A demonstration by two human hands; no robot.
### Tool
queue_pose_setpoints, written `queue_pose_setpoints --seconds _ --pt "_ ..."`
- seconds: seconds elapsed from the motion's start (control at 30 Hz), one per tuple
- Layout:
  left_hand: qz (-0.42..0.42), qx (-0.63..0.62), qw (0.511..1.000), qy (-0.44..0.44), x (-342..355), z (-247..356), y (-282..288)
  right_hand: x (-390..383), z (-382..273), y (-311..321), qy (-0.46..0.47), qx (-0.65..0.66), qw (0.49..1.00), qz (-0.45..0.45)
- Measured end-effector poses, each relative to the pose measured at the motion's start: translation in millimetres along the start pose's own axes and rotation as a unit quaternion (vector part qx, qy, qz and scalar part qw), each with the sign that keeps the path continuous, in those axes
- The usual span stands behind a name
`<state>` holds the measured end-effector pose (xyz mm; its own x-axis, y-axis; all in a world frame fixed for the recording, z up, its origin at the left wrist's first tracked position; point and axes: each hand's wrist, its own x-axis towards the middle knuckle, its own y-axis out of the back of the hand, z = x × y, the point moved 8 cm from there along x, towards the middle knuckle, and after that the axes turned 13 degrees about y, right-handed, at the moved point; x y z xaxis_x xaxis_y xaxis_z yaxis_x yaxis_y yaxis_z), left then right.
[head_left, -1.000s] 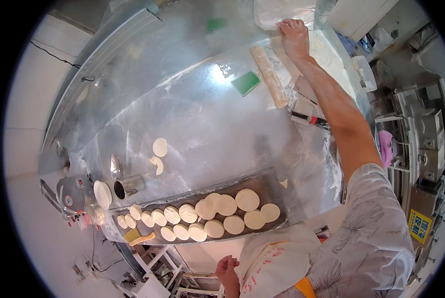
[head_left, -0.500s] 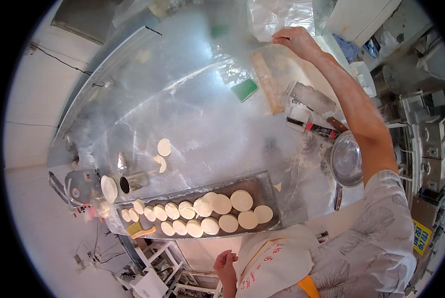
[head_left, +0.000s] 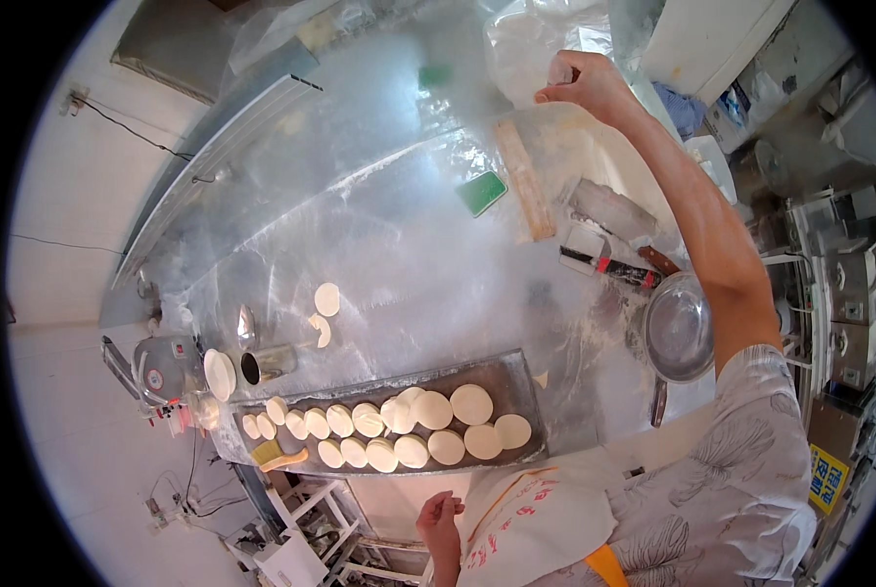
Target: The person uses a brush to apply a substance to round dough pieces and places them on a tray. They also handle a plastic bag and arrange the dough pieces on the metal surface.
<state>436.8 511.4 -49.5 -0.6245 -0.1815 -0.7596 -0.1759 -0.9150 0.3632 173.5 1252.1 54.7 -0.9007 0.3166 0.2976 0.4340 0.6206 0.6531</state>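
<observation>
My right hand [head_left: 587,86] is stretched to the far side of the table, its fingers curled closed beside a clear plastic bag [head_left: 546,49]. What those fingers hold, if anything, is hidden. At the near side, in front of my apron, my left hand [head_left: 440,519] has its fingers curled together, and nothing shows in them. Closest to it is a dark tray [head_left: 521,382] bearing two rows of pale round dough discs [head_left: 433,411]. A brush [head_left: 281,458] with a wooden handle lies at the tray's left end.
On the metal table [head_left: 399,254] lie a loose dough disc [head_left: 327,299], a curved dough scrap [head_left: 321,331], a green rectangular item [head_left: 482,193] and a wooden strip [head_left: 524,181]. A metal pan [head_left: 680,328] and a scraper [head_left: 624,271] are at the right, a metal cup [head_left: 267,365] and scale [head_left: 164,367] at the left.
My right hand has gone from fingertips stretched forward in a pinch to a tighter curl, staying by the plastic bag. My left hand has hardly moved. The whole view has shifted slightly.
</observation>
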Motion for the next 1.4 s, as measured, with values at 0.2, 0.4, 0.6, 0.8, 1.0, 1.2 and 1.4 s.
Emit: queue_pose_setpoints --seconds 0.2,0.4,0.6,0.8,1.0,1.2,1.4 --pt "-0.005 0.003 1.0 -0.015 5.2 10.5 -7.3 -14.4 -10.0 22.1 0.043 0.029 0.986 0.158" --pt "-0.081 0.045 0.993 -0.076 23.9 63.6 -58.0 -116.4 -47.0 -46.6 0.206 -0.182 0.96 0.041" --pt "-0.332 -0.146 0.931 -0.029 51.6 160.8 -180.4 -245.2 -163.0 -101.8 0.17 0.021 0.985 -0.021" --pt "-0.445 -0.084 0.891 -0.002 34.7 209.9 -218.4 -349.0 -264.4 -160.3 0.191 0.101 0.974 -0.075" --pt "-0.412 0.024 0.903 -0.116 -13.2 203.3 -143.9 -376.2 -328.8 -159.6 0.113 0.191 0.938 -0.266" --pt "-0.436 0.079 0.879 -0.178 -66.6 191.9 -66.6 -324.7 -328.1 -117.9 0.09 0.318 0.933 -0.144" --pt "-0.402 0.021 0.882 -0.246 -74.4 181.5 0.8 -364.4 -346.3 -171.3 -0.068 0.36 0.875 -0.315"
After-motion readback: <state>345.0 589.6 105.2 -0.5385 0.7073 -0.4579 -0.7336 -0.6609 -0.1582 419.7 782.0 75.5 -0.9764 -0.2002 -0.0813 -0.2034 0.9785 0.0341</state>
